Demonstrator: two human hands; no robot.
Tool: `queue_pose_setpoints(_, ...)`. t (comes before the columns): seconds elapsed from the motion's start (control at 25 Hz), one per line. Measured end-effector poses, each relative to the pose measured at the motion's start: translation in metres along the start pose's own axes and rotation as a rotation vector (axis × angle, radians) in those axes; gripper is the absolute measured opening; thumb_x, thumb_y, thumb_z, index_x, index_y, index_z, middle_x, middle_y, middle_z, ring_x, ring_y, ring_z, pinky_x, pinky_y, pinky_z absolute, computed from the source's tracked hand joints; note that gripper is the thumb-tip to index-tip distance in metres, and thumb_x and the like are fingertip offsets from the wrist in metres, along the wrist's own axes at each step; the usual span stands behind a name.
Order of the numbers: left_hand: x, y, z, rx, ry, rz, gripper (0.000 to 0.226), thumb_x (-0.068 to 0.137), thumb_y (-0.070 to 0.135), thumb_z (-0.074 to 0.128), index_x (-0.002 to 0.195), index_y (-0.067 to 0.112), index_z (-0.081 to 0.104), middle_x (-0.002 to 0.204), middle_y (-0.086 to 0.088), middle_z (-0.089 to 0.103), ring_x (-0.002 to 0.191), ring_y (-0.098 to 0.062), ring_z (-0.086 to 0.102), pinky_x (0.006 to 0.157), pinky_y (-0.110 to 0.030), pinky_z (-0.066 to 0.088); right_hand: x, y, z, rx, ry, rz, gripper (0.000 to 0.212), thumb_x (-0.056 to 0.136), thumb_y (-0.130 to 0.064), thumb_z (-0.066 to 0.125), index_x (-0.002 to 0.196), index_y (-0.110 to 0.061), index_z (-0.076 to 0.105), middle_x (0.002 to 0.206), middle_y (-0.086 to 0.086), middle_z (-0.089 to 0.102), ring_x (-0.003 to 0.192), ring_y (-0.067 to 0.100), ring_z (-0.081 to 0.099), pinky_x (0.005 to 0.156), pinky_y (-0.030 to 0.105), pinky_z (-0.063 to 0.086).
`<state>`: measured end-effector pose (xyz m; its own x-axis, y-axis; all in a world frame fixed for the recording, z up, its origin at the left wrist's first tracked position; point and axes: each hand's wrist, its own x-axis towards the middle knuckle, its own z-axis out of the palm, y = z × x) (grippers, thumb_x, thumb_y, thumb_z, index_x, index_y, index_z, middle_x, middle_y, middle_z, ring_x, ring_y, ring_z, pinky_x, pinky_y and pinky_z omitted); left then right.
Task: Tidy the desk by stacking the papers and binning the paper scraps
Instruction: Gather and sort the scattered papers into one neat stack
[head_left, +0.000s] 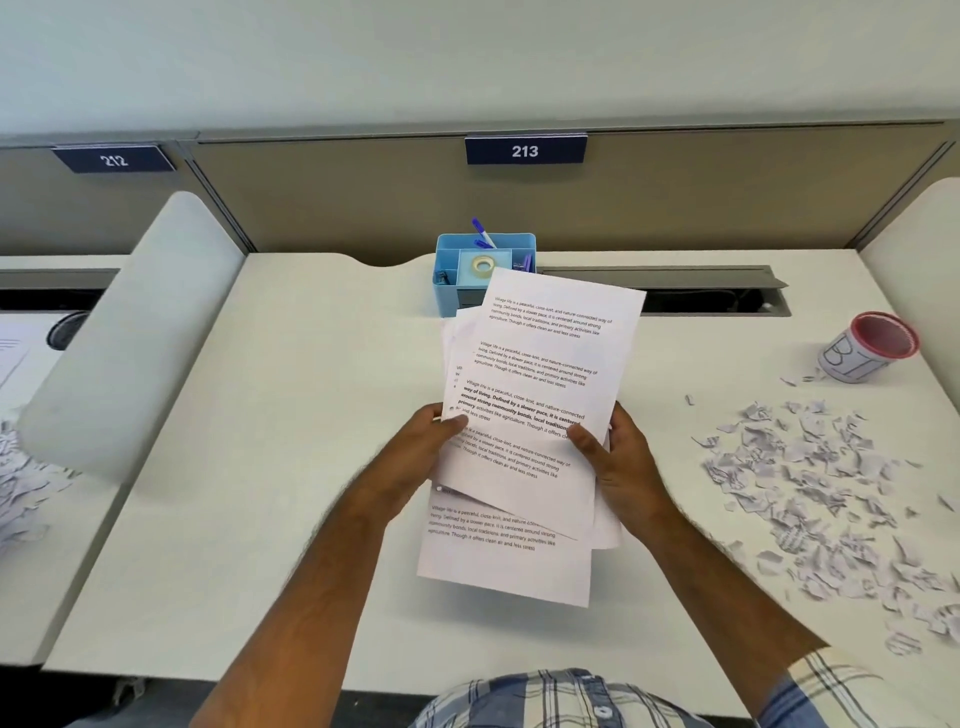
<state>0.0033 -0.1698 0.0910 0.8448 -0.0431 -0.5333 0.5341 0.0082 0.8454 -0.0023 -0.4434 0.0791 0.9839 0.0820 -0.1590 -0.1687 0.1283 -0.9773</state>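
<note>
a: two hands on the job. left hand (427, 441) grips the left edge of the papers (524, 431), thumb on top, and the right hand (618, 467) pinches the right edge the same way, thumb laid over the print.

b: and the sheets themselves?

a: held up off the desk (260, 467), right in the middle, fanned and skewed. top sheet tilts with its far end toward the right, lower ones poke out at the near end. long axis runs near to far, leaning a touch right.

b: so not squared yet.

a: no, my read is they need tapping true before they go down as a stack. the far edge of the bundle overlaps the blue organiser (485, 270) in this view, the one with the tape roll and pens, though i can't tell if it touches.

b: what about the scraps?

a: paper scraps (831, 493) are strewn well off to the right, near the desk's right edge, and the red-rimmed cup (867, 348), which looks like the bin, sits beyond them at the far right. all of that lies on the right hand's side, so that hand has the shorter reach, i'd say.

b: anything left?

a: more scraps on the neighbouring desk beyond the divider (130, 332), far left.
</note>
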Motion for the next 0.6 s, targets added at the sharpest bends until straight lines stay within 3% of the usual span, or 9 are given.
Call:
queue_pose_setpoints(0.16,0.004,0.001,0.004,0.09,-0.002,0.063,0.04,0.095,0.016,0.075,0.132,0.014,0.061,0.124,0.0,0.076,0.117,-0.024,0.072,0.104,-0.045,0.056,0.002,-0.004,-0.003,-0.089,0.036,-0.037,0.052,0.09,-0.014,0.078,0.137,-0.019,0.056,0.13,-0.002,0.071,0.118,0.02,0.069,0.1,0.045,0.056)
queue_pose_setpoints(0.4,-0.002,0.013,0.016,0.182,0.113,0.293,0.034,0.093,0.008,0.077,0.12,0.027,0.068,0.114,0.01,0.079,0.103,-0.012,0.075,0.087,-0.029,0.062,0.012,-0.017,-0.005,-0.161,0.07,-0.058,0.038,0.085,-0.003,0.081,0.116,-0.021,0.068,0.109,-0.012,0.078,0.103,0.01,0.074,0.093,0.035,0.061)
queue_pose_setpoints(0.52,-0.002,0.013,0.018,0.32,0.184,0.381,0.027,0.097,0.012,0.073,0.107,0.036,0.066,0.102,0.016,0.076,0.093,0.0,0.072,0.078,-0.014,0.056,0.013,-0.012,-0.005,-0.158,0.088,-0.082,0.042,0.085,-0.001,0.081,0.116,-0.024,0.067,0.107,-0.01,0.077,0.103,0.009,0.072,0.087,0.024,0.059)
queue_pose_setpoints(0.6,0.0,0.008,0.018,0.454,0.222,0.341,0.016,0.098,0.017,0.072,0.104,0.029,0.062,0.09,0.016,0.067,0.077,0.003,0.063,0.066,-0.012,0.047,0.013,-0.007,-0.004,-0.163,0.091,-0.067,0.046,0.085,-0.004,0.082,0.125,-0.017,0.064,0.113,-0.004,0.074,0.104,0.008,0.07,0.085,0.02,0.055)
